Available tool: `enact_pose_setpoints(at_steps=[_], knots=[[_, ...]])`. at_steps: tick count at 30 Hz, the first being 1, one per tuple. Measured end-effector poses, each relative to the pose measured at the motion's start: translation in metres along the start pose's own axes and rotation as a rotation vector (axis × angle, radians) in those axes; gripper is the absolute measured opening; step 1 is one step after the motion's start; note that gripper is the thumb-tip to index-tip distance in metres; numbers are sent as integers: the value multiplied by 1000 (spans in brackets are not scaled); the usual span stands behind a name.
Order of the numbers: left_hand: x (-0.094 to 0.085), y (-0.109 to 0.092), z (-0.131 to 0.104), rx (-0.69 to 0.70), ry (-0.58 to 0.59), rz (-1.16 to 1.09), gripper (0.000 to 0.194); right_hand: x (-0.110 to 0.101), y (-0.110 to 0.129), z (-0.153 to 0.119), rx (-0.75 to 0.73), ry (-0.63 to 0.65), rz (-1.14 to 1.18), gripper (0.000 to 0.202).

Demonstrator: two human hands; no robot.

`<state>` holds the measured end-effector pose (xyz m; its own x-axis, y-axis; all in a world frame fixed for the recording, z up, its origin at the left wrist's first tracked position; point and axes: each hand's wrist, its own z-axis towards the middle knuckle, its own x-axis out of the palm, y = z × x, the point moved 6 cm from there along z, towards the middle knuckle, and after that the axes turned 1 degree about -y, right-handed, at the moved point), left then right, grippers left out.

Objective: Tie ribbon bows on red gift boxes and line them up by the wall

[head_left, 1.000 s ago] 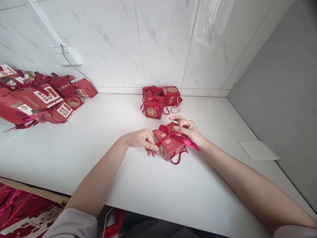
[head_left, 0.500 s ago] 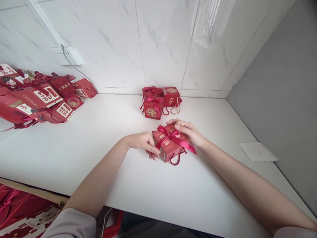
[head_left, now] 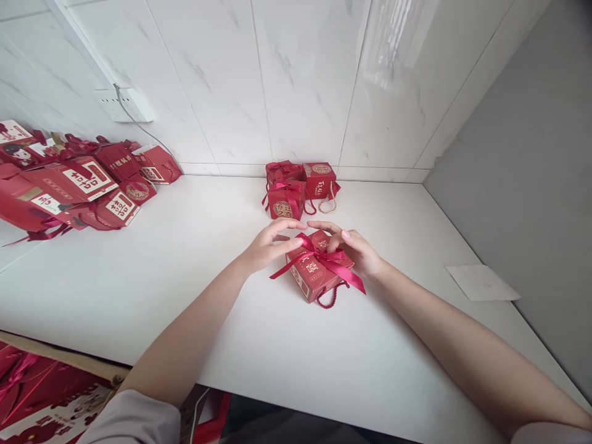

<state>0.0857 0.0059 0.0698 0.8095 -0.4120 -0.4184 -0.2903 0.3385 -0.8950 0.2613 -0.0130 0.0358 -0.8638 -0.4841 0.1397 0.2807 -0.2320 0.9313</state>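
Observation:
A red gift box (head_left: 311, 276) with gold lettering lies on the white table in front of me, a twisted red cord handle (head_left: 327, 301) on its near side. Around it runs a pink-red ribbon (head_left: 340, 270) tied in a bow, one tail hanging out to each side. My left hand (head_left: 268, 246) is at the box's far left corner, fingers stretched out and thumb apart, close to a bow loop. Over the far right edge reaches my right hand (head_left: 358, 250), index finger extended and another finger bent down by the ribbon. I cannot tell whether either hand touches the ribbon.
Behind the box, small red gift boxes (head_left: 320, 180) with ribbons stand near the tiled wall. A heap of red boxes (head_left: 78, 179) fills the left side, below a wall socket (head_left: 123, 105). White paper (head_left: 482, 282) lies at the right; more red packaging (head_left: 50, 394) is at lower left.
My left hand has left the box's left side and moved up to the far corner, fingers now extended. The left ribbon tail now hangs out leftward. My right fingers have shifted slightly.

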Motion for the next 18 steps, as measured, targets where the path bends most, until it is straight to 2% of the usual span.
enact_pose_setpoints(at_steps=[2, 5, 7, 11, 15, 18], knots=[[7, -3, -2, 14, 17, 25, 25, 2, 2, 0, -27, 29, -7, 55], [5, -8, -5, 28, -33, 8, 19, 4, 3, 0, -8, 32, 5, 53], [3, -12, -6, 51, -40, -34, 20, 4, 2, 0, 28, 0, 66, 49], [4, -16, -7, 93, 20, -72, 29, 6, 2, -1, 97, -60, 165, 44], [5, -17, -8, 126, 23, -41, 7, 10, 3, -2, 141, -57, 107, 41], [7, -21, -9, 179, 25, 51, 15, 11, 3, -1, 130, -51, 132, 36]])
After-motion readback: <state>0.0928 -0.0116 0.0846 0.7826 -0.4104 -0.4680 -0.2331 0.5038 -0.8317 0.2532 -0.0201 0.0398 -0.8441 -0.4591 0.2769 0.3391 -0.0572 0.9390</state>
